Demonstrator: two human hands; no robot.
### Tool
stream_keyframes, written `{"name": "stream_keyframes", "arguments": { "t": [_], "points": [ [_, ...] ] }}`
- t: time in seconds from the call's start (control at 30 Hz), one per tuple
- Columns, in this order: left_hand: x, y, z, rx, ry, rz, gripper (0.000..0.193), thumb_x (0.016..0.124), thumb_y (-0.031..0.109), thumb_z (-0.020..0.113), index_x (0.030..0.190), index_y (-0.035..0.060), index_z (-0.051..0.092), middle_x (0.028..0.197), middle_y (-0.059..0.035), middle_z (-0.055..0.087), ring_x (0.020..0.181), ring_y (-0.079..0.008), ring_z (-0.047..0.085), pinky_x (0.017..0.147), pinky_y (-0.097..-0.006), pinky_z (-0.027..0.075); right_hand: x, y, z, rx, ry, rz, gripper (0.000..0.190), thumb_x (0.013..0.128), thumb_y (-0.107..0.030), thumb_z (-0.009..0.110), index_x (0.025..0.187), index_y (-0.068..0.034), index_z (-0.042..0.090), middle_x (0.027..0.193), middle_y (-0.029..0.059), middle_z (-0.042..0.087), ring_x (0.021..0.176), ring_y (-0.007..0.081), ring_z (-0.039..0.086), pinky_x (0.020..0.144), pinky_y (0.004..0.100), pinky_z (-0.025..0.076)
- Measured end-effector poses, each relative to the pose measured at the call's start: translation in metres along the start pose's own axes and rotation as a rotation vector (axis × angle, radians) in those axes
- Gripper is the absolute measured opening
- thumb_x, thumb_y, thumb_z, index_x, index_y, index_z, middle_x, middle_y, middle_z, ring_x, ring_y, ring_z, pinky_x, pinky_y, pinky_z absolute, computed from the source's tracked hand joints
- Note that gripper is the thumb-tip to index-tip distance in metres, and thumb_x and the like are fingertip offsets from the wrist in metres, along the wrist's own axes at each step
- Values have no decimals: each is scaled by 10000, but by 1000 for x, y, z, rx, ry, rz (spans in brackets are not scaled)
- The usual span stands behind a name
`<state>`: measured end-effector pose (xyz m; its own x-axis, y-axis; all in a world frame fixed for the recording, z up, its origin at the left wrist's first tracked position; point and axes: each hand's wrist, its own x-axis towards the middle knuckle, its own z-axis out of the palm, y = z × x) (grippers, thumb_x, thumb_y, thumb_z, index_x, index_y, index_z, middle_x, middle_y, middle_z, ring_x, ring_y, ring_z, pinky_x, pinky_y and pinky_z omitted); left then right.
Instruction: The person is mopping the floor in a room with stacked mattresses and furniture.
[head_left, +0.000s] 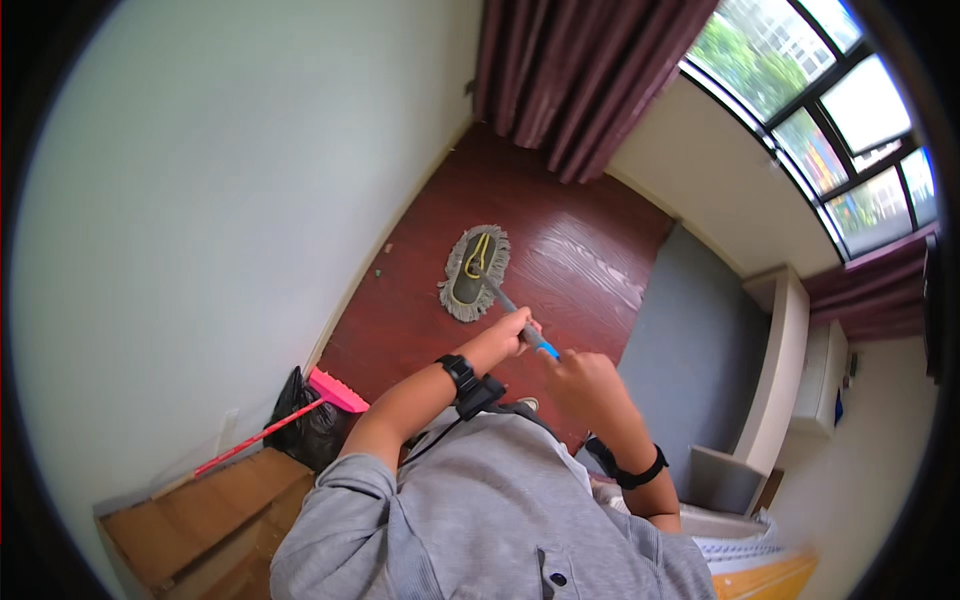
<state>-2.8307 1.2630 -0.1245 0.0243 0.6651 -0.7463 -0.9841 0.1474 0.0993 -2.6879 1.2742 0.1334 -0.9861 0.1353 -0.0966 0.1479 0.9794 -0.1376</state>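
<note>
Both of my hands grip the pole of a flat dust mop (469, 279). My left hand (517, 330) is wrapped around the grey pole (501, 295), lower down and nearer the mop head. Higher up, just past a blue band (547, 349), my right hand (585, 379) holds the pole's upper part; the rest of the handle is hidden behind it. The oval mop head has a grey fringe and a yellow loop on top. It lies flat on the reddish-brown wood floor (435, 217), a short way out from the left wall.
Small scraps (378, 274) lie by the left wall (210, 187). A pink broom (337, 390) leans over a black plastic bag (311, 431) beside a cardboard box (202, 517). Ahead hangs a purple curtain (577, 75). Right of the wood are a grey floor panel (690, 315) and a pale furniture frame (776, 367).
</note>
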Motion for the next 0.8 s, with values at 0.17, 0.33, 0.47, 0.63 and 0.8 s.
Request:
{"name": "stream_keyframes", "arguments": {
  "t": [0.17,0.33,0.47,0.63,0.8],
  "points": [
    [-52,36,-87,-285,-293,235,142,810,65,503,723,78,391,676,-51,429,604,-158,465,590,-273,451,58,-59,12,-81,-69,-190,235,804,-104,574,1014,1,589,701,104,603,521,219,610,443,334,478],
    [-89,45,-111,-504,-57,233,169,783,18,496,688,76,369,620,-23,415,528,-132,439,528,-244,433,67,-85,11,-74,-92,-227,230,820,-91,573,1033,-3,577,690,96,583,528,229,606,438,338,473],
    [-79,27,-128,-67,-37,262,105,783,27,497,705,70,441,619,-33,438,516,-143,438,539,-270,436,44,-71,-4,49,-91,-144,271,832,-136,611,1085,-39,623,705,86,575,523,225,601,437,332,467],
    [13,-16,-152,-106,132,-231,19,787,32,499,794,17,509,779,-96,544,661,-195,553,590,-329,445,-12,-49,-41,84,-105,20,315,839,-193,640,1143,-111,623,710,78,569,568,254,609,491,367,477],
    [-35,-29,-4,-356,618,-504,126,827,45,533,704,55,505,675,-44,527,571,-185,546,515,-354,455,-66,-28,-41,124,-110,285,309,795,-152,689,1101,-117,668,811,95,647,624,305,617,576,401,494]
  ]
}}
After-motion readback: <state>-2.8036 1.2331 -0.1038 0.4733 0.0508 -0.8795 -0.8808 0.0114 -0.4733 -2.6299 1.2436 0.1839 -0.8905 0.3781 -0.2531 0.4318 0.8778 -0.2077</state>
